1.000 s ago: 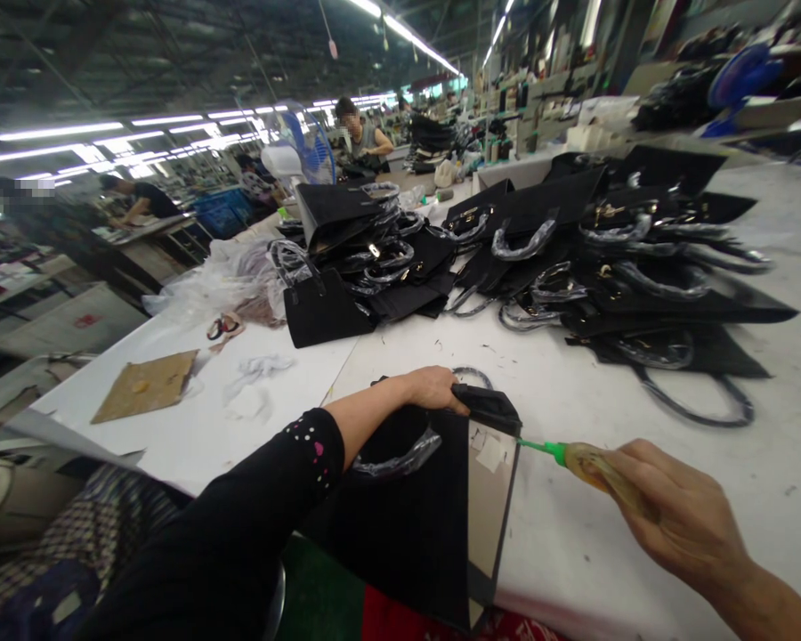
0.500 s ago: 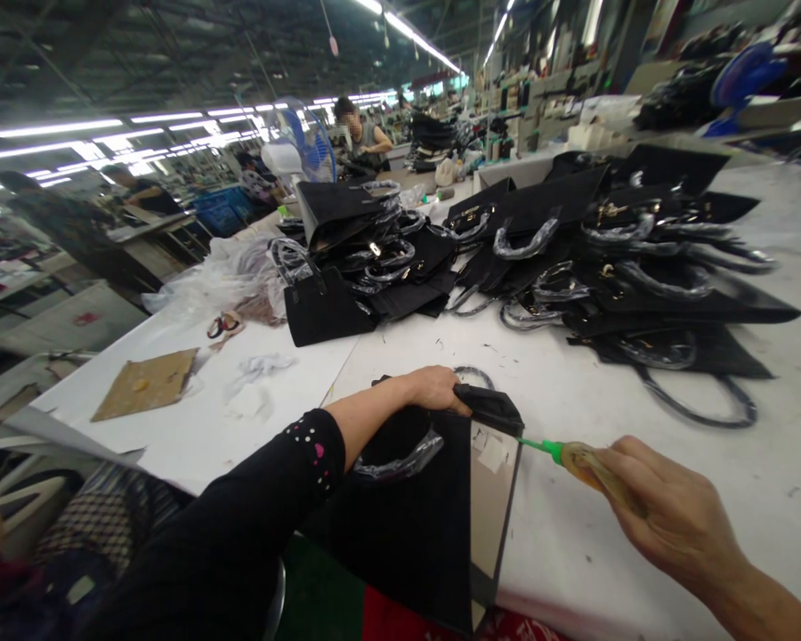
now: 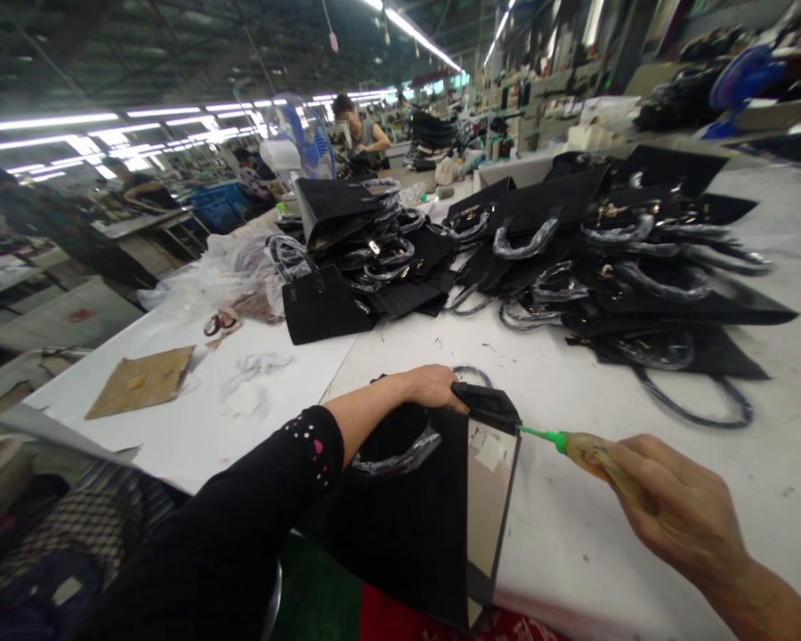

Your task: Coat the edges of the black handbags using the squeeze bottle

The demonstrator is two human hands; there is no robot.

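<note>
Right now the left hand (image 3: 433,387), at the centre of the frame, has its grip clamped over the top edge of a black bag (image 3: 414,525) that stands at the near edge of the tabletop (image 3: 574,552), partly hanging over it toward the bottom of the frame. The right hand (image 3: 681,512), at lower right, has its grip closed round a squeeze bottle (image 3: 584,450) of yellowish fluid. The bottle's green nozzle (image 3: 540,434) points left and its tip meets the upper right corner of the bag, just below the folded top flap.

The bag's grey side panel (image 3: 487,499) faces the camera, with a small pale patch near its top. A plastic-wrapped handle (image 3: 397,461) lies across the dark face to the left of it.

Judging by where the tip sits, the work on this panel looks to be at its top end. No wet line shows along the panel's edge below, so the lower edge seems untreated, though the frame is too coarse to be sure.

Beyond, across the upper middle and upper right, lies a heap of black bags (image 3: 607,258) with wrapped handles; whether these are finished or waiting cannot be told. At left of the frame a cardboard piece (image 3: 140,381) and crumpled plastic sheeting (image 3: 220,276) lie on the tabletop. A fan (image 3: 300,142) and a seated person (image 3: 360,133) show far behind.
</note>
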